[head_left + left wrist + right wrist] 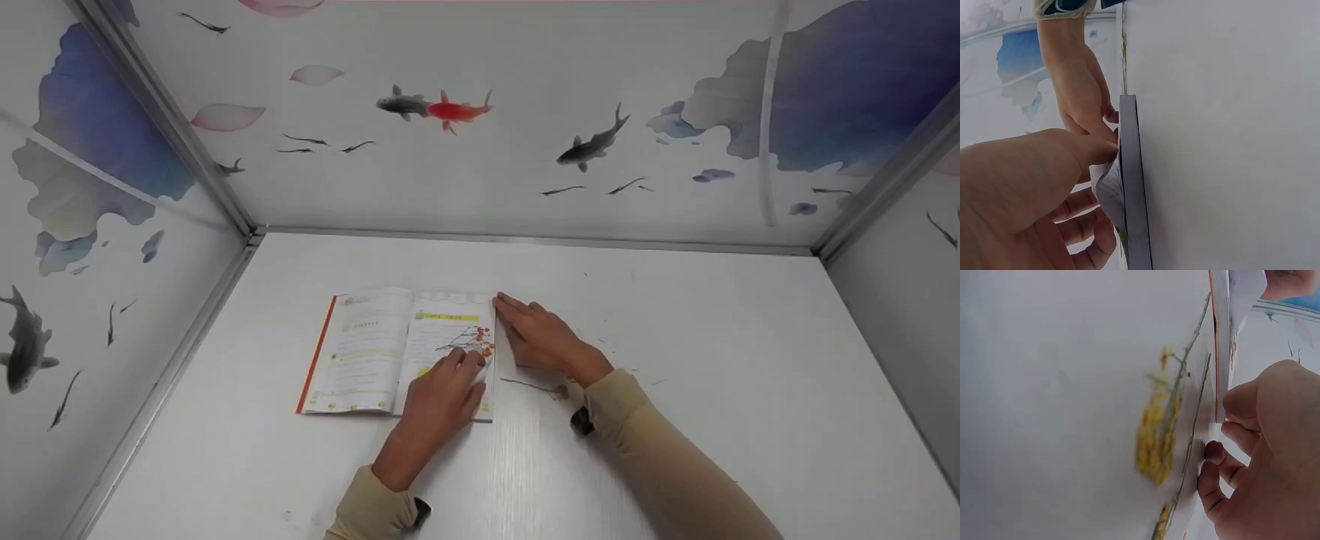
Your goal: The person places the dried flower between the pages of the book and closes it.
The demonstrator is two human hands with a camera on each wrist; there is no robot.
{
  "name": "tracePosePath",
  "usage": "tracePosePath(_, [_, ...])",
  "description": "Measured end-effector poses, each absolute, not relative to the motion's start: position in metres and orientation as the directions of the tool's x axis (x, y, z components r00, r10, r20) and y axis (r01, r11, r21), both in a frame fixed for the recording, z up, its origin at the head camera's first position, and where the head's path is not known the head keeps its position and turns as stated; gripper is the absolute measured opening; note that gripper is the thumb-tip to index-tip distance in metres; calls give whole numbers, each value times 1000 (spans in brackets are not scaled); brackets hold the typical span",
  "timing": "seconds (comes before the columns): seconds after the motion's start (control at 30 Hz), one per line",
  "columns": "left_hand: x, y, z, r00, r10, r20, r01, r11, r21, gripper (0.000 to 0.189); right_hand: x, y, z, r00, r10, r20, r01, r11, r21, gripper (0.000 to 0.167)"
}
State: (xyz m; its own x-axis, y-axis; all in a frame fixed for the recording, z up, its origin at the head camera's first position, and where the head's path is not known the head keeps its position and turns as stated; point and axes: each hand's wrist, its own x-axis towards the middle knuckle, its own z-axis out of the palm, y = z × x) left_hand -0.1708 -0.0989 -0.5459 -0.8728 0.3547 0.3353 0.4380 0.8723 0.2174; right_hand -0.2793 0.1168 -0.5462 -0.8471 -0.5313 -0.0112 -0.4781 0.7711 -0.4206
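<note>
An open book [360,345] with an orange-red edge lies on the white table. My left hand [442,390] is over its right-hand page and pinches a raised, curved page [1111,191] between thumb and fingers. Thin-stemmed orange flowers [484,341] lie on that page, partly beside the left fingertips. At the book's upper right corner, my right hand [544,337] extends its fingers along the edge, with its thumb [1241,398] close against the book's side. Beneath the right wrist, sprigs with yellow blossoms [1154,439] lie on the table, mostly hidden in the head view.
The white table [712,390] carries small dark bits to the right of the book. Printed panels with fish surround it, including the back wall [510,180] and the left wall [90,300]. Each wrist wears a dark device [582,420].
</note>
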Motion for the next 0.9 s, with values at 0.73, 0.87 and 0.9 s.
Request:
tracePosePath(0.73, [-152, -103, -521, -837, 359, 413, 416, 907, 55, 33, -276, 113, -546, -866, -497, -51, -428, 790, -439, 78])
tracePosePath(0.87, [-149, -104, -515, -832, 354, 427, 416, 907, 58, 38, -276, 113, -546, -863, -502, -48, -436, 791, -430, 76])
tracePosePath(0.9, [-149, -105, -514, -830, 350, 434, 415, 908, 63, 40, -276, 113, -546, -863, -503, -50, -436, 791, -429, 75])
